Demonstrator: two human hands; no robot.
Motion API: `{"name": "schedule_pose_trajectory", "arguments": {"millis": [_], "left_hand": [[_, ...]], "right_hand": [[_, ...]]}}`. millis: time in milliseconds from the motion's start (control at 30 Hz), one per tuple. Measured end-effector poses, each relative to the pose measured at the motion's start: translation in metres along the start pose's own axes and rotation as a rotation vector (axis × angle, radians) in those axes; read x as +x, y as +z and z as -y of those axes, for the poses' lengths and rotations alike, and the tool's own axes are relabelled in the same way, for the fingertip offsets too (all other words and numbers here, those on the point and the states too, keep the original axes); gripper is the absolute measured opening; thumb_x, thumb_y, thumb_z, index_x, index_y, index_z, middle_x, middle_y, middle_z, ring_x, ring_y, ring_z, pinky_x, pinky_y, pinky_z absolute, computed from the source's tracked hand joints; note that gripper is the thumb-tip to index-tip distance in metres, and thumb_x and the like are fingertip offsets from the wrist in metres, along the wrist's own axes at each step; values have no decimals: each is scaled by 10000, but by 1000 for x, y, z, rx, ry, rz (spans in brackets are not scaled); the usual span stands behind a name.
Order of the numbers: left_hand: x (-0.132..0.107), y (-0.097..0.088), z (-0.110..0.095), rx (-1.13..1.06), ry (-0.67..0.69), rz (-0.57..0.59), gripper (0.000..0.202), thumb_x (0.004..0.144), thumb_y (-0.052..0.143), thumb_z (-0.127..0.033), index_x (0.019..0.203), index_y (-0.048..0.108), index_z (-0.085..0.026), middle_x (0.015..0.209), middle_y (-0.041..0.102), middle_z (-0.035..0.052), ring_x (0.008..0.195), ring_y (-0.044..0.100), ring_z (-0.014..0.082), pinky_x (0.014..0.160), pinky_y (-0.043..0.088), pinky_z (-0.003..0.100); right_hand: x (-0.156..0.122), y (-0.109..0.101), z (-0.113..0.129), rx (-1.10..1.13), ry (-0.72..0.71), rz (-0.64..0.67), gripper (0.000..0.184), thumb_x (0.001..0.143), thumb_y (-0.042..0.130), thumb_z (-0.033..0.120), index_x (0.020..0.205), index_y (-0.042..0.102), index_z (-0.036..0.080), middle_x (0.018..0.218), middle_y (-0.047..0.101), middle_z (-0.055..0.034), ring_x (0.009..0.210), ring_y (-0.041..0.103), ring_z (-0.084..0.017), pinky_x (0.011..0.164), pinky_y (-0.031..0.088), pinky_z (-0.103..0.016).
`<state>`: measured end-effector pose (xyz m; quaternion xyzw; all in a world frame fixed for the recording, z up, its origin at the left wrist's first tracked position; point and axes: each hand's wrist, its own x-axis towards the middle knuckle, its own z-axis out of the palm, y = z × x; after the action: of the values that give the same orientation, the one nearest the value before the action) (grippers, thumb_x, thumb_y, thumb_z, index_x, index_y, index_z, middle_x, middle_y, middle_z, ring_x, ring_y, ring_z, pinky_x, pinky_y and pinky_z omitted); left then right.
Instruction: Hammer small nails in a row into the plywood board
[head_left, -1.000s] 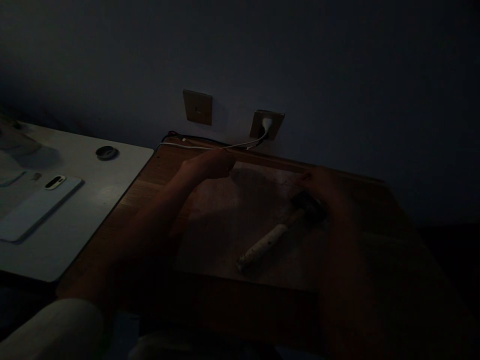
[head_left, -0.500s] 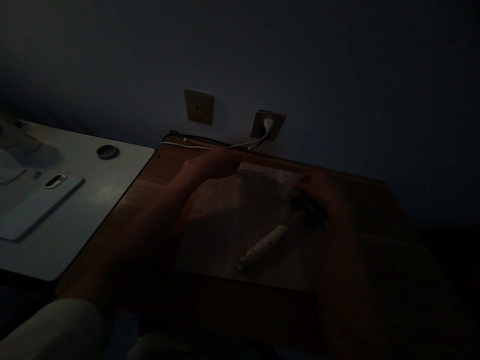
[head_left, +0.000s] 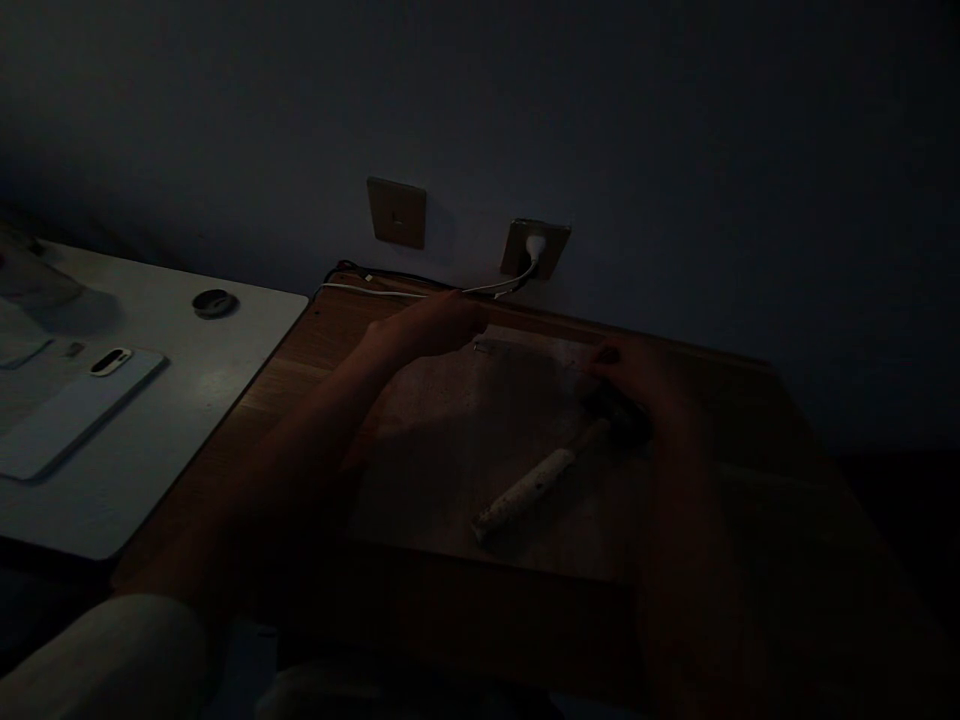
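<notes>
The scene is very dark. My left hand (head_left: 431, 325) reaches over the far left corner of a pale board (head_left: 465, 450) that lies on a wooden table (head_left: 300, 350); its fingers look pinched together near a small thin object (head_left: 487, 346) at the board's far edge. My right hand (head_left: 637, 375) rests at the board's far right, just beyond the dark head of a hammer (head_left: 555, 470). The hammer lies on the board with its pale handle pointing toward me. What either hand holds is too dark to make out.
A white table (head_left: 150, 420) stands at the left with a flat white device (head_left: 67, 415) and a small round dark object (head_left: 214, 303). On the wall are a switch plate (head_left: 396, 212) and a socket (head_left: 534, 248) with a white plug and cable (head_left: 397, 292).
My left hand has moved slightly right along the board's far edge. The right hand and hammer have barely moved.
</notes>
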<state>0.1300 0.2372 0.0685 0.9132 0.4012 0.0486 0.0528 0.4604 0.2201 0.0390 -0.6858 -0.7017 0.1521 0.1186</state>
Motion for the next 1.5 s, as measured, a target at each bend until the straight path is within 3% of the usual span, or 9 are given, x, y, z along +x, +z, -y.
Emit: {"name": "schedule_pose_trajectory", "arguments": {"millis": [167, 367, 467, 600, 800, 1000, 1133, 1300, 1500], "left_hand": [[3, 7, 4, 37, 20, -10, 325, 991, 515, -136, 1087, 821, -186, 1145, 791, 98, 962, 737, 188, 833, 524, 284], [3, 8, 0, -14, 5, -15, 340, 967, 515, -92, 1145, 793, -173, 1258, 753, 103, 1052, 720, 175, 902, 525, 261], [3, 7, -2, -25, -5, -7, 306, 955, 528, -87, 1109, 784, -154, 1195, 768, 117, 1054, 722, 203, 900, 525, 291], [3, 7, -1, -25, 10, 1, 282, 966, 512, -109, 1010, 786, -159, 1117, 779, 104, 1002, 726, 201, 860, 518, 289], [5, 10, 1, -30, 15, -1, 293, 943, 515, -122, 1001, 798, -170, 1122, 787, 97, 1015, 718, 195, 877, 506, 288], [6, 15, 1, 6, 6, 13, 285, 948, 506, -136, 986, 785, -182, 1075, 796, 85, 966, 714, 194, 836, 496, 292], [7, 18, 2, 35, 11, 18, 289, 970, 493, -145, 981, 780, -169, 1080, 795, 99, 964, 717, 202, 827, 491, 296], [7, 19, 4, -6, -23, 5, 263, 950, 533, -150, 984, 791, -190, 1060, 804, 82, 930, 714, 192, 802, 484, 289], [4, 17, 2, -10, -13, 10, 268, 951, 536, -137, 993, 794, -195, 1041, 804, 79, 921, 713, 188, 791, 482, 285]], "right_hand": [[-6, -8, 13, 49, -23, -30, 122, 798, 699, 126, 781, 750, 235, 887, 802, -53, 836, 739, -240, 767, 526, -338], [-13, -13, 27, 67, 20, -116, 107, 750, 733, 134, 803, 733, 226, 811, 766, -45, 753, 705, -221, 677, 502, -316], [-12, -9, 23, 85, -10, -136, 162, 728, 755, 167, 875, 732, 232, 806, 754, -34, 732, 691, -215, 644, 490, -307], [-7, -1, 15, 154, -42, -90, 208, 735, 755, 170, 926, 712, 241, 849, 763, -33, 770, 706, -215, 656, 510, -298], [-6, -2, 15, 98, -96, 18, 48, 820, 753, 203, 799, 723, 233, 839, 787, -40, 814, 734, -228, 720, 518, -311], [-4, -3, 15, 45, -130, 33, 105, 871, 728, 214, 810, 800, 260, 968, 842, -50, 931, 771, -264, 847, 553, -362], [-4, 2, 16, 54, -140, 53, 125, 886, 706, 209, 830, 806, 259, 971, 839, -57, 928, 770, -265, 847, 563, -368], [-4, 7, 21, 46, -100, 26, 79, 839, 753, 163, 873, 739, 233, 916, 801, -59, 837, 736, -221, 725, 528, -304], [-1, 7, 27, -13, -129, 74, 71, 859, 725, 187, 814, 732, 241, 895, 794, -62, 835, 732, -233, 756, 520, -326]]}}
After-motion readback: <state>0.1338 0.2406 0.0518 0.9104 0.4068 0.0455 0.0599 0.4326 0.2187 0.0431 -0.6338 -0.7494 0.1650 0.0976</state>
